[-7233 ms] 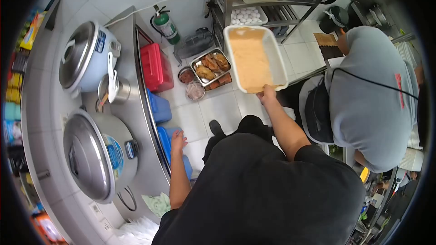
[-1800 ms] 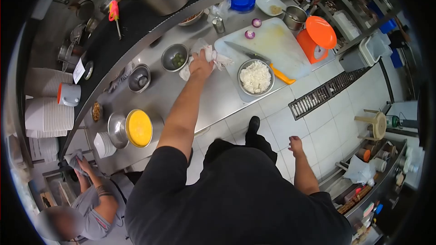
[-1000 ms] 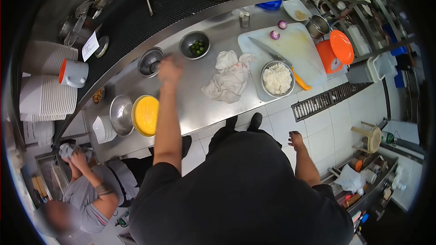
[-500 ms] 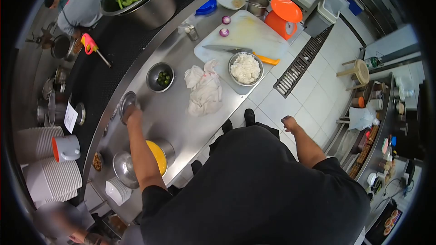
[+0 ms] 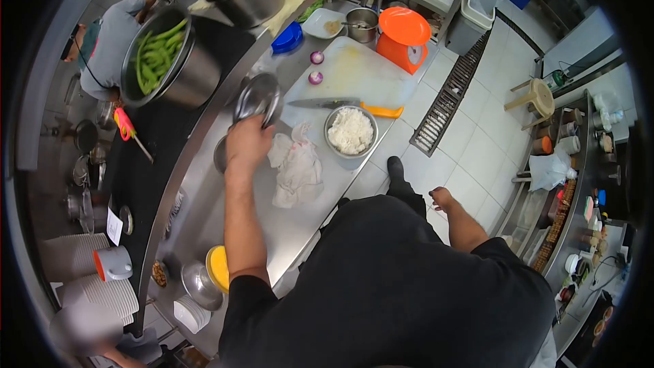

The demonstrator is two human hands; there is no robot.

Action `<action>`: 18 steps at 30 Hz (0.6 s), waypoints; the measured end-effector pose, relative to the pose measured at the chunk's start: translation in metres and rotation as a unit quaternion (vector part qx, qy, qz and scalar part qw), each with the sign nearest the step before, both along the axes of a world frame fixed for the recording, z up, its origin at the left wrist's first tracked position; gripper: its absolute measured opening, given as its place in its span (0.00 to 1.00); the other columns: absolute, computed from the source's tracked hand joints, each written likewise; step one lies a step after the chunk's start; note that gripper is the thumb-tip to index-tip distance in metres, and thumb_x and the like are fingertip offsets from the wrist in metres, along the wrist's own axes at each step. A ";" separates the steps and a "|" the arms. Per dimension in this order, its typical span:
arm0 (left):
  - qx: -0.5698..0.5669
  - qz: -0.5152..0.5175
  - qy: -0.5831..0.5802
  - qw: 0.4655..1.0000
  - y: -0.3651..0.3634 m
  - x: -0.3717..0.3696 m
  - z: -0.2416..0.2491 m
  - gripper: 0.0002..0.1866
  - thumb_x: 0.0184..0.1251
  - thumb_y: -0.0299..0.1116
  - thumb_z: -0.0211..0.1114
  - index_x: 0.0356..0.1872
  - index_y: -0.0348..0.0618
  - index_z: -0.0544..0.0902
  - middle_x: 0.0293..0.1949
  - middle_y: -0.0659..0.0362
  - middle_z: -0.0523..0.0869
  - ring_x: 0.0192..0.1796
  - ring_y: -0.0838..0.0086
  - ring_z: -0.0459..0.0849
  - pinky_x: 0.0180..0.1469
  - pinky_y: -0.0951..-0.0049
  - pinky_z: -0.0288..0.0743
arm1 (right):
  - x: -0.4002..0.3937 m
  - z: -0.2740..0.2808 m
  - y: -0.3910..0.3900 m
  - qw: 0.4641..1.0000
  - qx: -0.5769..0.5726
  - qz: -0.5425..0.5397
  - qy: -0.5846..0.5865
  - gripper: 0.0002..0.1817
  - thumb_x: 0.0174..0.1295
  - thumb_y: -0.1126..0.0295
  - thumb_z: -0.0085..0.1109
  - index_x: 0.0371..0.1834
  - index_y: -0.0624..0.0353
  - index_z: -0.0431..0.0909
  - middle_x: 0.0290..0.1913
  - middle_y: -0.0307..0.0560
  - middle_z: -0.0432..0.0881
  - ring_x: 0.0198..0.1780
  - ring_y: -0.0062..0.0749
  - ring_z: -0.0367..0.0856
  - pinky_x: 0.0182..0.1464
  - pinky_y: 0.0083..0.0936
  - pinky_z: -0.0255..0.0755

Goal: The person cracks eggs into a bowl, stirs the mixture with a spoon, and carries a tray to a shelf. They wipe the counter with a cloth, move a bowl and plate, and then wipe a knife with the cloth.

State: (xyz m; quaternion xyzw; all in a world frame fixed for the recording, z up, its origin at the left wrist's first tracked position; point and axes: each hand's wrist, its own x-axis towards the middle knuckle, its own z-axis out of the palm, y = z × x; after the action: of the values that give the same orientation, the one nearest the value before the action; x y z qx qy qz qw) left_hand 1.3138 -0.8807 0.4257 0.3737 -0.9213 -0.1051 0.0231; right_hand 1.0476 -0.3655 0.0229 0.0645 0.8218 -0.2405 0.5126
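My left hand [image 5: 248, 142] grips a round steel bowl [image 5: 257, 99] by its near side, held tilted above the steel counter. Partly hidden behind that hand is the small bowl [image 5: 220, 155] on the counter. A crumpled white cloth [image 5: 298, 174] lies just right of my left hand. Farther right, a bowl of white rice [image 5: 351, 131] stands by the knife [image 5: 327, 103] with its orange handle, at the edge of the white cutting board [image 5: 368, 71]. My right hand [image 5: 441, 197] hangs over the floor, fingers curled, what they hold, if anything, too small to tell.
Two purple onions [image 5: 315, 78] sit on the board, with an orange scale [image 5: 406, 34] behind. A pot of green beans [image 5: 194, 78] stands on the black shelf [image 5: 153, 177]. Two people are across the shelf. A yellow-filled container [image 5: 218, 267] is near my left elbow.
My left hand has moved forward and right along the counter, carrying the steel bowl from the shelf side to above the small bowl. The view has shifted slightly.
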 end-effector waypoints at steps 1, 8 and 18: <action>-0.016 -0.019 0.005 1.000 -0.001 -0.029 -0.002 0.12 0.67 0.39 0.69 0.43 0.42 0.88 0.41 0.45 0.91 0.48 0.46 0.89 0.54 0.49 0.80 | -0.012 -0.004 -0.003 1.000 -0.015 -0.004 -0.001 0.22 0.68 0.58 0.63 0.61 0.58 0.78 0.46 0.47 0.82 0.45 0.42 0.84 0.44 0.49 0.84; 0.003 0.011 0.020 1.000 -0.053 -0.247 -0.028 0.14 0.69 0.39 0.65 0.49 0.44 0.89 0.46 0.44 0.91 0.51 0.47 0.90 0.55 0.50 0.81 | -0.106 -0.018 -0.001 0.994 -0.075 -0.074 -0.016 0.22 0.69 0.59 0.63 0.61 0.57 0.78 0.50 0.48 0.84 0.48 0.43 0.85 0.44 0.45 0.84; -0.054 0.131 -0.167 0.976 -0.147 -0.413 -0.144 0.19 0.69 0.38 0.61 0.60 0.58 0.87 0.60 0.55 0.89 0.67 0.58 0.84 0.75 0.38 0.62 | -0.212 -0.036 0.099 0.983 -0.014 -0.163 -0.078 0.23 0.70 0.57 0.61 0.63 0.55 0.74 0.54 0.49 0.80 0.51 0.44 0.82 0.48 0.49 0.83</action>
State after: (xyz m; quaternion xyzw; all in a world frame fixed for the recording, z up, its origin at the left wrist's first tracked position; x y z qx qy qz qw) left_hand 0.9006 -1.0279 0.2821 0.5016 -0.8595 0.0129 -0.0969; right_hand 0.8358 -0.2665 -0.0126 0.2086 0.7540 -0.3267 0.5303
